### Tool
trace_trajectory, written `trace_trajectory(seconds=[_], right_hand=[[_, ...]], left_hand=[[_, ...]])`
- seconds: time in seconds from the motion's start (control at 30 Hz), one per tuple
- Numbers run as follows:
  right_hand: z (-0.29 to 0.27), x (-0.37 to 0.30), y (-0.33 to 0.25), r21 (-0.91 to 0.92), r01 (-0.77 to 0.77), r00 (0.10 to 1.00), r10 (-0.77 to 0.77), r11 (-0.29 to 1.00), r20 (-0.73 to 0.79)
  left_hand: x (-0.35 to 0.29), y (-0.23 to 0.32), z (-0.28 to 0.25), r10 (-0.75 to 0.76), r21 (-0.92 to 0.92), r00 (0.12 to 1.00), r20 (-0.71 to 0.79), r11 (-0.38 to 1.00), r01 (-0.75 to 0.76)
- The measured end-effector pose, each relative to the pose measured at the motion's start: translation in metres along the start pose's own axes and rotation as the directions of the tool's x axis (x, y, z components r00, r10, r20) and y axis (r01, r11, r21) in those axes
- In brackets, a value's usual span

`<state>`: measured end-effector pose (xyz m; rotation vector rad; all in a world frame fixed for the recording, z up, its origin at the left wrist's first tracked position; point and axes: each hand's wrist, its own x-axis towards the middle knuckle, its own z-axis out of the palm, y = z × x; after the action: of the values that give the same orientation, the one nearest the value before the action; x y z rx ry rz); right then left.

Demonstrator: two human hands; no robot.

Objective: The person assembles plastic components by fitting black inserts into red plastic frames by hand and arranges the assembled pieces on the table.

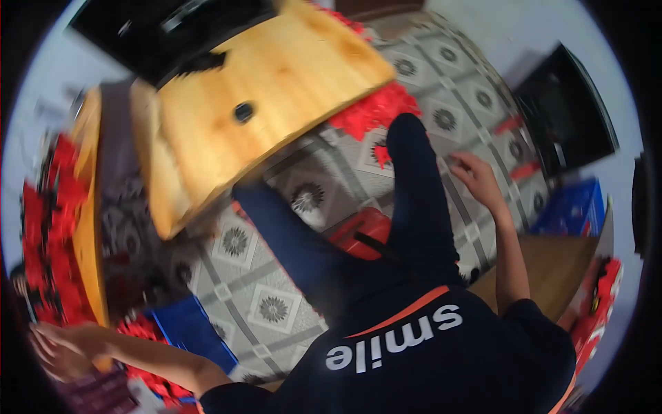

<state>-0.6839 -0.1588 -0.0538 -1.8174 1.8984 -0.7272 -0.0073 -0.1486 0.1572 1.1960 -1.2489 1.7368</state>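
Note:
My left hand [65,350] is stretched out to the far left, fingers apart and somewhat blurred, close to a heap of red pieces [52,241] on a wooden surface. No object shows in it. My right hand [474,176] hangs to the right of my right knee, over the tiled floor. Its fingers are loosely bent and apart, holding nothing. In front of me stands a light wooden table [296,65] bearing a small round black object [243,112]. A large black object [172,31] sits at its far left edge.
More red pieces [376,110] lie on the patterned floor [445,117] beyond my knees. Something red [362,231] is between my legs. A blue container [193,334] stands at lower left; a blue box [569,207] and a black panel [569,110] are at right.

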Motion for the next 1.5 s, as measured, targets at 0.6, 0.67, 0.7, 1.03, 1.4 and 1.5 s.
trace_trajectory(seconds=[0.6, 0.67, 0.7, 1.03, 1.4, 1.5], right_hand=[[0.108, 0.531, 0.144, 0.192, 0.393, 0.919, -0.379, 0.899, -0.109], [0.139, 0.615, 0.111, 0.125, 0.382, 0.922, -0.369, 0.916, -0.116], [0.150, 0.649, 0.095, 0.097, 0.355, 0.933, -0.347, 0.930, -0.097], [0.253, 0.817, 0.020, -0.101, 0.481, 0.781, -0.478, 0.871, -0.402], [0.088, 0.719, 0.066, -0.148, 0.298, 0.950, -0.278, 0.943, 0.143], [0.044, 0.654, 0.131, -0.044, 0.258, 0.949, -0.261, 0.965, -0.175]], left_hand=[[-0.162, 0.763, 0.053, 0.662, 0.646, -0.318, 0.678, -0.331, 0.688], [-0.166, 0.782, 0.078, 0.610, 0.685, -0.365, 0.703, -0.443, 0.579], [-0.165, 0.788, 0.090, 0.632, 0.738, -0.403, 0.662, -0.460, 0.493], [-0.177, 0.813, 0.147, 0.632, 0.732, -0.417, 0.653, -0.667, 0.137], [-0.165, 0.812, 0.198, 0.476, 0.515, -0.269, 0.837, -0.852, 0.093], [-0.134, 0.822, 0.161, 0.532, 0.574, -0.267, 0.804, -0.812, 0.111]])
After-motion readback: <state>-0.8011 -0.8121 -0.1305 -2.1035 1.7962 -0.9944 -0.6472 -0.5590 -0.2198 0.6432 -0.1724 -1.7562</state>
